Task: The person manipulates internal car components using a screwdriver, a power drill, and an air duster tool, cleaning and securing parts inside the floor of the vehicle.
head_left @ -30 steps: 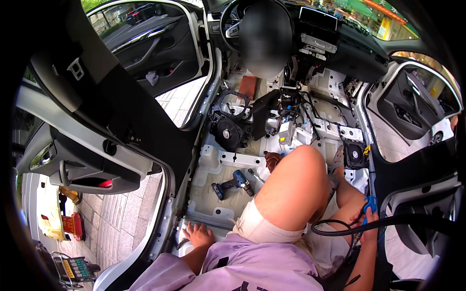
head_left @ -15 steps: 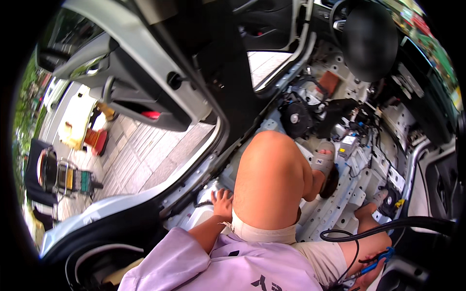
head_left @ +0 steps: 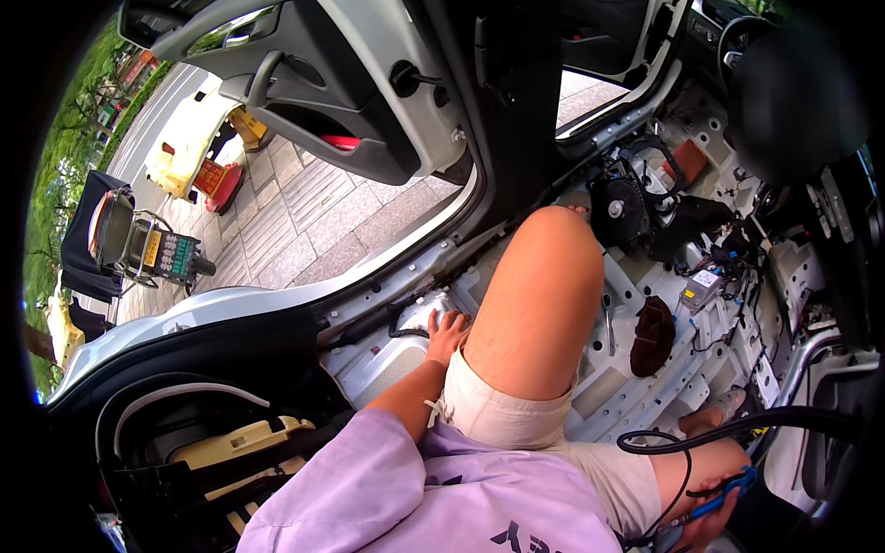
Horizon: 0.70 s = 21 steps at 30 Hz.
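Note:
My left hand presses on the pale metal body panel beside my left thigh, with its fingers spread and nothing in them. At the lower right, my right hand is closed around a blue-handled tool, by my right thigh. Its exact kind is hard to make out. A thin black cord loops near the tool. My raised left knee hides part of the stripped car floor. A dark brown crumpled piece and a slim metal tool lie on that floor.
An open car door stands at the left, above the sill. Ahead are a round black part, wiring and a silver box. A thick black hose crosses at the right. Outside stands a wheeled cart.
The view has swung left, so the scene sits farther right. My left foot has moved forward, mostly behind the knee, uncovering the brown piece and the slim tool. Both hands keep their places.

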{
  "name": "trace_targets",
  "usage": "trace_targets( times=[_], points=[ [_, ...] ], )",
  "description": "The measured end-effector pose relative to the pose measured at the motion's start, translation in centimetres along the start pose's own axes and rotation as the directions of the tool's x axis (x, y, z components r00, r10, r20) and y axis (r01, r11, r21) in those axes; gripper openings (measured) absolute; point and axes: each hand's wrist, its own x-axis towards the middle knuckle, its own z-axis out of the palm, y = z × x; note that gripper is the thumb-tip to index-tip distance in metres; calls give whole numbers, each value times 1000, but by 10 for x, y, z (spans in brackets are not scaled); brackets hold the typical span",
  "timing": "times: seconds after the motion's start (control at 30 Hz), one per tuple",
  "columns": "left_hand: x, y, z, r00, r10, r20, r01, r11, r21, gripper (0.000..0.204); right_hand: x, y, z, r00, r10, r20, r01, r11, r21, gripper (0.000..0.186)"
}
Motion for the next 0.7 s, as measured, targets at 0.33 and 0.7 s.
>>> trace_targets(
  times=[0.33,0.7],
  points=[
    [12,13,-46,962,53,267,-62,998,24,57,-6,-3,-1,999,28,17,-27,998,-54,49],
    [-53,-70,-158,848,-526,74,502,839,210,52,1,-15,0,979,139,147,-120,984,-133,59]
  ],
)
